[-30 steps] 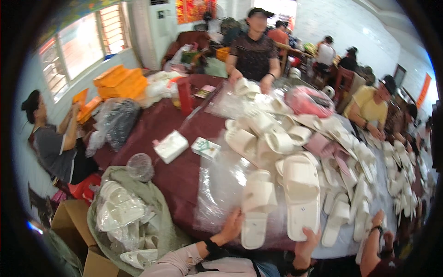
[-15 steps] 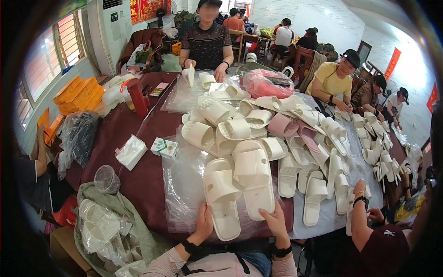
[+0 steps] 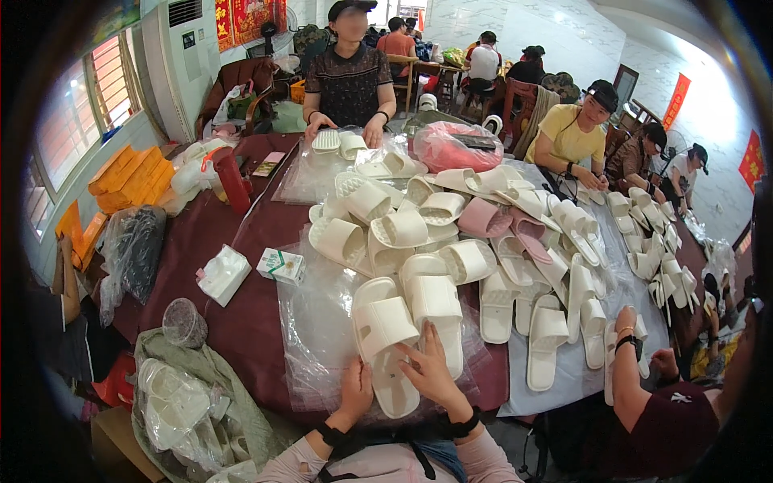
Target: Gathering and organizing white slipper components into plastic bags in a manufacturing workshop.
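Note:
Two cream slide slippers lie side by side in front of me, toes away. My left hand (image 3: 357, 388) grips the left slipper (image 3: 381, 319) along its near left edge, fingers partly hidden underneath. My right hand (image 3: 430, 369) is open, with fingers spread. Some fingertips rest by the strap of the right slipper (image 3: 433, 297), and others reach over the left slipper's footbed. Beneath them are clear plastic bags (image 3: 314, 354). Beyond, cream slippers (image 3: 403, 229) are heaped with a pink pair (image 3: 485, 219) among them.
A tissue pack (image 3: 223, 275), a small white-green box (image 3: 281, 266) and a clear tub (image 3: 184, 324) stand left. A sack (image 3: 241, 386) with bagged slippers sits lower left. Across the table, a person (image 3: 351, 84) handles slippers. At right, a co-worker's arm (image 3: 632, 378) reaches in.
My right hand has let go of the right slipper's heel and moved left, over both slippers. The right slipper now lies lower and flatter. Across the table, the person's slipper has been lowered.

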`<act>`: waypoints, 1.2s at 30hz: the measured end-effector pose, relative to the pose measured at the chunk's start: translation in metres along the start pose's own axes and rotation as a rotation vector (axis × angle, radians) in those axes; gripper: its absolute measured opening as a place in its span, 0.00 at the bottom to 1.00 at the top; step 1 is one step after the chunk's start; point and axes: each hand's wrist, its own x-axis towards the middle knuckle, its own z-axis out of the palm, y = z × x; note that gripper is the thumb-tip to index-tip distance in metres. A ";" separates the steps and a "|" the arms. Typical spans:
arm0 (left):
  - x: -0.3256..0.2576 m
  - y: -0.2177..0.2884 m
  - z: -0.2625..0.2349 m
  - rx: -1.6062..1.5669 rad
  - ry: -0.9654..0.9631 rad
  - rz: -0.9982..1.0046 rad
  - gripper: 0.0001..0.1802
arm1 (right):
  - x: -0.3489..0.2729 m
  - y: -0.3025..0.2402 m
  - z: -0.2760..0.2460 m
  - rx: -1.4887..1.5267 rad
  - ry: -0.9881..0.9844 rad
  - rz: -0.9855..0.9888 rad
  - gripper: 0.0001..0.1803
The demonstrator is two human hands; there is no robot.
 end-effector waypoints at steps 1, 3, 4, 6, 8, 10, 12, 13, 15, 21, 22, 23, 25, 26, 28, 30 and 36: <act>0.000 0.000 0.000 -0.003 -0.004 0.026 0.13 | 0.005 0.004 0.006 0.002 0.001 -0.006 0.17; -0.001 -0.004 0.001 0.065 -0.033 0.031 0.13 | 0.015 0.010 0.015 -0.175 -0.021 0.050 0.21; 0.000 -0.005 0.001 0.131 -0.067 0.031 0.13 | 0.020 0.014 0.017 -0.175 -0.020 0.044 0.21; 0.003 -0.002 0.001 0.166 -0.101 0.070 0.13 | 0.029 0.018 0.017 -0.076 0.015 0.117 0.23; 0.004 -0.001 0.003 0.197 -0.138 0.111 0.14 | 0.029 0.026 0.017 -0.073 0.009 0.106 0.23; 0.003 -0.005 0.006 0.241 -0.082 0.191 0.12 | 0.028 0.027 0.011 -0.067 0.002 0.094 0.23; 0.002 -0.005 0.003 0.356 -0.133 0.352 0.11 | 0.026 0.015 -0.004 0.032 -0.004 0.105 0.21; 0.001 -0.002 0.001 0.469 -0.190 0.514 0.09 | 0.023 0.006 -0.014 0.030 -0.001 0.097 0.21; -0.004 0.004 0.002 0.494 -0.199 0.606 0.09 | 0.015 -0.008 -0.031 0.426 0.160 0.108 0.23; -0.010 0.027 0.006 0.660 -0.383 0.551 0.11 | -0.046 -0.004 -0.061 0.920 0.044 0.420 0.29; -0.013 0.025 0.010 0.634 -0.451 0.477 0.12 | -0.051 -0.002 -0.062 0.915 0.048 0.423 0.29; -0.013 0.023 0.011 0.629 -0.454 0.479 0.12 | -0.054 0.000 -0.061 1.034 0.028 0.403 0.28; -0.014 0.020 0.009 0.657 -0.522 0.624 0.17 | -0.050 -0.013 -0.069 0.993 -0.046 0.370 0.28; -0.013 0.025 0.008 0.652 -0.526 0.626 0.17 | -0.046 -0.017 -0.069 0.990 -0.041 0.374 0.28; -0.012 0.037 0.003 0.862 -0.444 0.540 0.15 | -0.039 -0.024 -0.067 0.934 -0.140 0.183 0.28; -0.013 0.023 0.000 0.827 -0.418 0.447 0.19 | -0.026 -0.027 -0.061 0.927 -0.200 0.196 0.27; -0.008 0.005 0.000 0.787 -0.315 0.503 0.29 | 0.027 -0.032 -0.026 0.881 -0.351 0.195 0.26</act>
